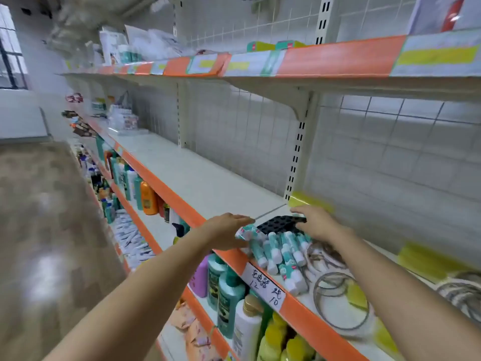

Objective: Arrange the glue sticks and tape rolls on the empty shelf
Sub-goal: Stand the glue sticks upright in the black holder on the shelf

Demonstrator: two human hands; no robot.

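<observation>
Several teal-and-white glue sticks (283,252) lie in a loose heap on the white middle shelf (208,183), near its orange front edge. Behind the heap a black holed tray (279,222) rests on the shelf. My right hand (318,222) grips the tray's right end. My left hand (229,230) is at the heap's left side, fingers closed on a glue stick (246,233). Clear tape rolls (338,298) lie on the shelf to the right of the sticks. The frame is motion-blurred.
Yellow packs (429,259) lie along the shelf's back wall at right. A handwritten price label (264,284) hangs on the orange shelf edge. Bottles (226,290) fill the shelf below. The upper shelf (312,63) juts out overhead. Boxes (122,118) stand at the far left of the middle shelf.
</observation>
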